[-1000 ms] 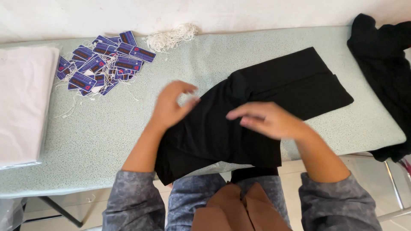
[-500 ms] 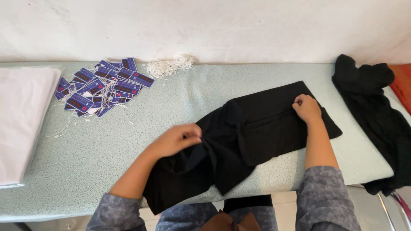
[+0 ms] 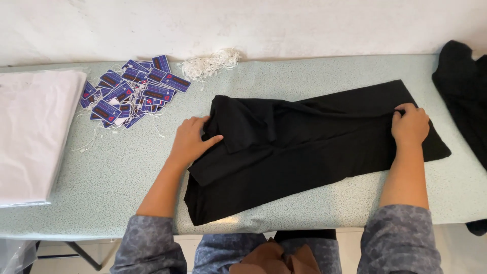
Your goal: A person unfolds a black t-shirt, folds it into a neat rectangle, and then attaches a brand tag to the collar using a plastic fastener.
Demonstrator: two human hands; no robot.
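1. Since half a second ago, I see the folded black knit garment (image 3: 314, 147) has been drawn out longer across the pale green speckled padded table (image 3: 127, 167): its left end is now spread flat where it was bunched, and the right hand has travelled further right with the cloth.
2. My left hand (image 3: 192, 141) lies flat, fingers spread, on the garment's left end near a folded-over flap; I read that as pinning the cloth so it cannot slide.
3. My right hand (image 3: 410, 126) rests on the far-right corner with fingers curled; it seems to pinch the edge, though the fingertips are hidden, so I cannot tell for sure. With one end held down and the other held out, the fabric lies fairly taut and smooth between them.
4. The garment lies slantwise in the middle of the table, its near-left corner overhanging the near edge.
5. Far left of it sits a heap of dark blue card hang tags with white strings (image 3: 134, 91), and beside them a bundle of loose white string (image 3: 210, 63), both well apart from the cloth.
6. A stack of white fabric (image 3: 33, 134) fills the left end; another crumpled black garment (image 3: 464, 96) drapes over the right end.
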